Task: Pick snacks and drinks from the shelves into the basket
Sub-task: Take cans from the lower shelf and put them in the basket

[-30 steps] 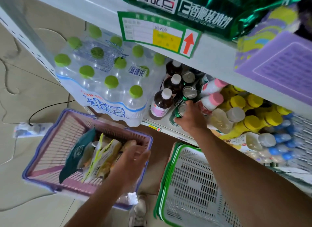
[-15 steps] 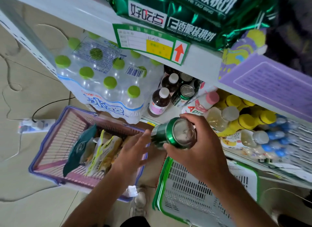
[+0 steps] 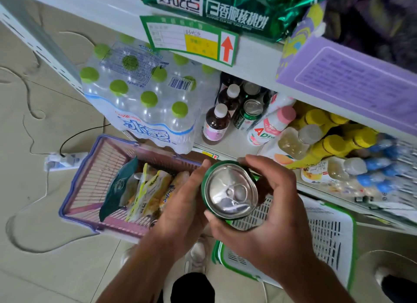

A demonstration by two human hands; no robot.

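A green drink can with a silver top is held upright between both hands, above the floor in front of the bottom shelf. My right hand grips it, fingers curled round its far and near sides. My left hand touches the can's left side with straight fingers. Below and to the left sits the purple-rimmed pink basket, holding several snack packets. More cans and brown bottles stand on the bottom shelf.
A shrink-wrapped pack of green-capped water bottles juts over the basket's far edge. A green-and-white basket lies under my right hand. Yellow-capped and blue-capped bottles fill the shelf's right side. A power strip and cable lie on the floor.
My right hand took a green can off the bottom shelf and brought it toward me. My left hand rose from the basket rim to meet the can.
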